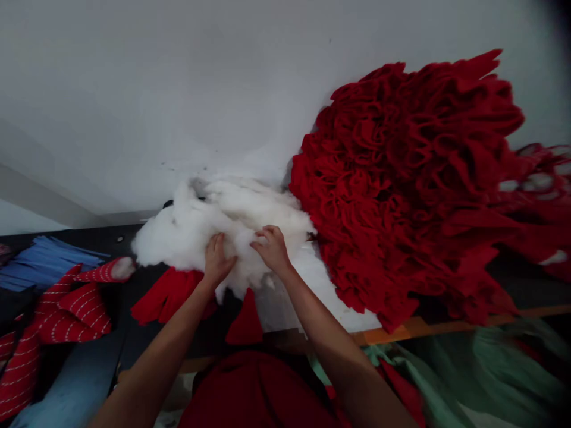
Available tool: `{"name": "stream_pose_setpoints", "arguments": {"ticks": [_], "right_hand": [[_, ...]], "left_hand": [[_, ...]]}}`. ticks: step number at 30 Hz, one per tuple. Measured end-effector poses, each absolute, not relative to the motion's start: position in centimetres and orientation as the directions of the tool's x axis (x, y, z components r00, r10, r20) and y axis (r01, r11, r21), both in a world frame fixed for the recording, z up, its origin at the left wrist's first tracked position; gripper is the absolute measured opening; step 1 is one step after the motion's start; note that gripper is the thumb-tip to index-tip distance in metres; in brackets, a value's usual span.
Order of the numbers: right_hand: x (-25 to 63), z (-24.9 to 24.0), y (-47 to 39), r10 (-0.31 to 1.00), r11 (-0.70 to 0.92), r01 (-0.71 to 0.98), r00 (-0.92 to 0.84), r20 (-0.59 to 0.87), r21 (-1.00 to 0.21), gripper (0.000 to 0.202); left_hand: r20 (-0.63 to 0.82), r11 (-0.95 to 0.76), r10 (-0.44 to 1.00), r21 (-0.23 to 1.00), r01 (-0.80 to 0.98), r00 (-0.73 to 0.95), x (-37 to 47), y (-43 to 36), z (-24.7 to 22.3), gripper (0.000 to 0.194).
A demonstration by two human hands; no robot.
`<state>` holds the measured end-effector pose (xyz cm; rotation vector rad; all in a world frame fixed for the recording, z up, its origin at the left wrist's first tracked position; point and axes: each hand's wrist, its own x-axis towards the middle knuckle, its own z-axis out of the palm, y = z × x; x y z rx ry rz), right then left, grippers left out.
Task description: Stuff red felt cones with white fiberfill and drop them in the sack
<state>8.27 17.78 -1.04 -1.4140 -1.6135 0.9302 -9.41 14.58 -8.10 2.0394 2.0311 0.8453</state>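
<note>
White stuffing lies in a loose mound at the centre of the frame, above the dark counter. The left hand and right hand bear on it, fingers bent, thumbs held apart; whether either grasps fibre cannot be told. Risks, as judged: a hard pull could tear the mound unevenly; stray tufts at its lower edge could cling to the red pointed piece just below; a rightward sweep could disturb the high red cloth pile, right of frame.

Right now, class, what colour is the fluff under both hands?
White fluff, seen best in the head view.
</note>
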Motion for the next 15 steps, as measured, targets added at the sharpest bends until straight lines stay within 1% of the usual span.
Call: {"name": "stream_pose_setpoints", "arguments": {"ticks": [2,5,7,9,11,13,15], "right_hand": [[8.0,-3.3,17.8,0.997,0.077,0.483,-0.051,0.059,-0.872,0.02],[6.5,-5.5,16.9,0.991,0.093,0.446,-0.13,0.038,-0.89,0.023],[5.5,-6.0,16.1,0.984,0.106,0.405,-0.175,0.036,-0.908,0.022],[5.2,-5.9,15.9,0.985,0.091,0.369,-0.169,0.03,-0.925,0.016],[5.9,-5.1,16.4,0.992,0.058,0.333,-0.125,0.017,-0.941,0.009],[7.4,-3.9,17.3,0.997,0.032,0.286,-0.072,0.012,-0.958,0.012],[9.2,-2.5,18.2,0.999,0.015,0.156,-0.04,0.008,-0.988,0.018]], "left_hand": [[0.302,-0.101,0.952,0.448,0.888,-0.044,-8.8,13.8,-7.5,0.079],[0.247,-0.163,0.966,0.367,0.916,0.073,-7.2,12.5,-7.1,0.081],[0.18,-0.165,0.978,0.331,0.929,0.109,-6.2,12.1,-7.2,0.073],[0.145,-0.117,0.987,0.321,0.94,0.074,-5.7,12.3,-7.7,0.064],[0.134,-0.065,0.991,0.319,0.945,0.023,-5.8,12.8,-8.1,0.056],[0.136,-0.054,0.991,0.335,0.941,0.009,-6.2,13.2,-8.1,0.046],[0.179,-0.061,0.984,0.385,0.921,-0.01,-6.5,13.4,-7.5,0.041]]}}
